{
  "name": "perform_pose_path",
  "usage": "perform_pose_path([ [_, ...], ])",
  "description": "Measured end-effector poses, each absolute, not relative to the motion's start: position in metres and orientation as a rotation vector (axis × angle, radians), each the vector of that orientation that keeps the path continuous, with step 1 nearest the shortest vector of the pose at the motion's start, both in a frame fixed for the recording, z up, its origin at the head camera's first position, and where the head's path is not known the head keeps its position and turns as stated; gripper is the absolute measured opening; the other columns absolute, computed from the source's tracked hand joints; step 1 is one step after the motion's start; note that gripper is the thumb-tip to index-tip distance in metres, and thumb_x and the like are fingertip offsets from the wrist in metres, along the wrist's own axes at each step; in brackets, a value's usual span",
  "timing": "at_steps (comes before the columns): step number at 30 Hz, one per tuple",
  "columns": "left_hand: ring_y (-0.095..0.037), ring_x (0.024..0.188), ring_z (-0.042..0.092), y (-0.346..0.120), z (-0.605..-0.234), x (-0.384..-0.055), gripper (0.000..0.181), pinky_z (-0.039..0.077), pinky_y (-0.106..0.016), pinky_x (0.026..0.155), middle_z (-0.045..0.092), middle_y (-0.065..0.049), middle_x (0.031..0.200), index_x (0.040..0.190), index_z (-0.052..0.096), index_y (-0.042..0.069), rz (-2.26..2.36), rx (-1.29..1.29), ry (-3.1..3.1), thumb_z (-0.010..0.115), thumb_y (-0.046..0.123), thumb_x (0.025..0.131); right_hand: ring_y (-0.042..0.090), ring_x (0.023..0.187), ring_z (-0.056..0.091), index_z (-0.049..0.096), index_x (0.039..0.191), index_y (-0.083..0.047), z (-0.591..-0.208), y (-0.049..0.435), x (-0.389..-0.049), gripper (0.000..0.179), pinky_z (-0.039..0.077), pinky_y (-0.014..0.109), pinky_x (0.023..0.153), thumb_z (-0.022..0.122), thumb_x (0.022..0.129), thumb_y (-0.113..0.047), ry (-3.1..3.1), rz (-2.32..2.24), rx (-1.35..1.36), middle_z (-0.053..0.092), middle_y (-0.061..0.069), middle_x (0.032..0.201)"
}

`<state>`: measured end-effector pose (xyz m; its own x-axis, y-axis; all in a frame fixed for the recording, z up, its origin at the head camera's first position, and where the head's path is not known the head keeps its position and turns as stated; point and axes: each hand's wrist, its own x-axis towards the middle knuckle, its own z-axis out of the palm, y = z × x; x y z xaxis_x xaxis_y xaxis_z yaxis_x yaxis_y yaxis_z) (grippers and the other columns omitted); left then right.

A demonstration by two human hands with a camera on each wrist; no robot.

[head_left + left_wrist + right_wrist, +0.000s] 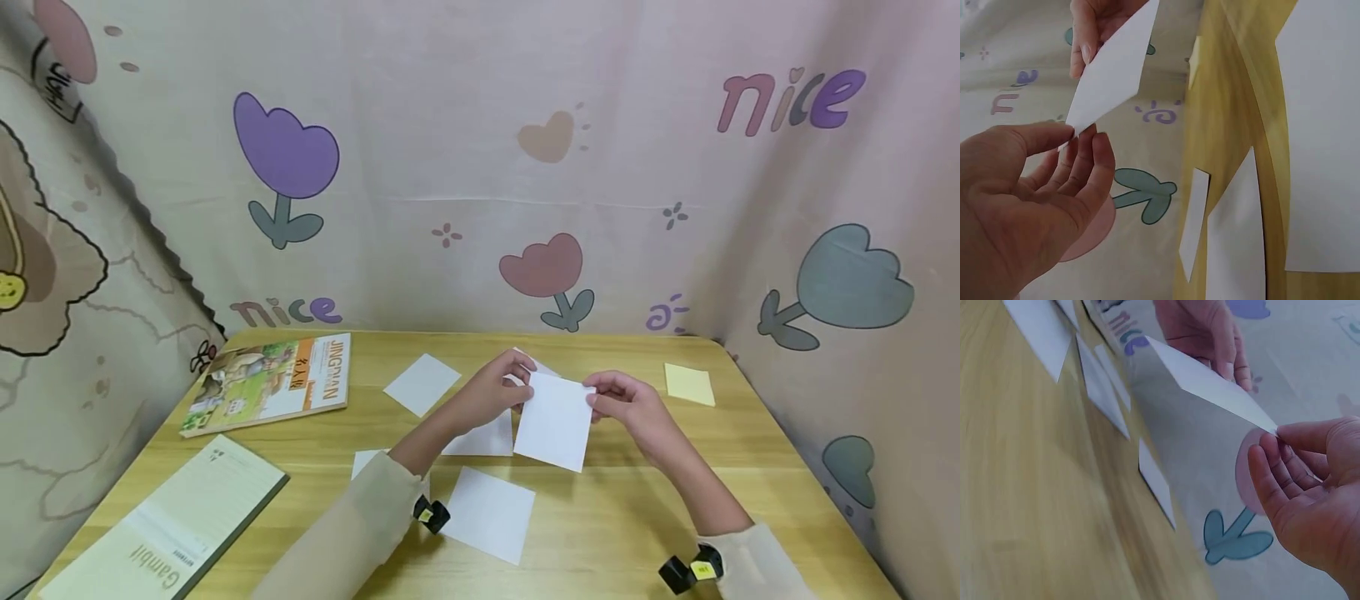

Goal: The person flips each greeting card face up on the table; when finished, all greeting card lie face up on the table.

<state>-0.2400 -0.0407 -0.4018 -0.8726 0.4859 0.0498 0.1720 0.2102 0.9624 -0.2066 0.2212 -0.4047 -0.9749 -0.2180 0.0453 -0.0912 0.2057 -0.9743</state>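
Observation:
Above the table, a white square sheet of paper point(553, 423) is held up between both hands. My left hand point(491, 394) pinches its upper left corner between thumb and fingers. At the upper right corner, my right hand point(636, 410) pinches it the same way. In the left wrist view the raised sheet point(1116, 69) slants from one hand to the other. Several more white squares lie below and around: one near the front point(491, 512), one at the back left point(422, 385), and others partly hidden by the left arm and the held sheet.
A yellow paper square point(690, 384) lies at the back right of the wooden table point(622, 525). On the left are a picture-covered book point(270, 383) and a pale green notebook point(168, 525). A patterned curtain point(420, 125) hangs behind the table.

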Motion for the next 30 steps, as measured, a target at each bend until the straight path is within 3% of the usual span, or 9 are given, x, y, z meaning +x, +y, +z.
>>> perform_pose_path([
  [4, -0.020, 0.086, 0.065, -0.049, -0.401, -0.232, 0.033, 0.058, -0.034, 0.081, 0.057, -0.008, 0.111, 0.129, 0.053, 0.011, 1.767, 0.568, 2.223, 0.061, 0.014, 0.097, 0.022, 0.083, 0.068, 0.061, 0.122, 0.002, -0.397, 0.214, -0.203, 0.032, 0.059, 0.038, 0.082, 0.067, 0.097, -0.016, 2.340, -1.896, -0.377, 0.066, 0.011, 0.104],
  [19, -0.022, 0.098, 0.066, -0.054, -0.406, -0.227, 0.039, 0.059, -0.034, 0.085, 0.061, -0.011, 0.118, 0.136, 0.056, 0.012, 1.776, 0.534, 2.200, 0.063, 0.014, 0.098, 0.022, 0.089, 0.069, 0.064, 0.118, 0.002, -0.384, 0.210, -0.195, 0.026, 0.059, 0.032, 0.083, 0.067, 0.096, -0.010, 2.285, -1.774, -0.692, 0.069, 0.006, 0.106],
  [25, -0.022, 0.103, 0.065, -0.056, -0.402, -0.222, 0.041, 0.058, -0.036, 0.084, 0.063, -0.007, 0.128, 0.138, 0.057, 0.020, 1.645, 0.563, 2.284, 0.064, 0.021, 0.098, 0.021, 0.078, 0.065, 0.067, 0.111, -0.004, -0.382, 0.207, -0.192, 0.018, 0.058, 0.032, 0.072, 0.069, 0.095, -0.012, 2.376, -1.749, -0.733, 0.067, 0.007, 0.096],
  [30, -0.023, 0.117, 0.063, -0.055, -0.393, -0.215, 0.038, 0.055, -0.041, 0.094, 0.061, -0.001, 0.135, 0.134, 0.061, 0.021, 1.652, 0.655, 2.443, 0.065, 0.017, 0.097, 0.022, 0.073, 0.064, 0.068, 0.107, -0.005, -0.377, 0.207, -0.190, 0.015, 0.057, 0.031, 0.065, 0.071, 0.094, -0.011, 2.453, -1.775, -0.772, 0.067, 0.007, 0.097],
])
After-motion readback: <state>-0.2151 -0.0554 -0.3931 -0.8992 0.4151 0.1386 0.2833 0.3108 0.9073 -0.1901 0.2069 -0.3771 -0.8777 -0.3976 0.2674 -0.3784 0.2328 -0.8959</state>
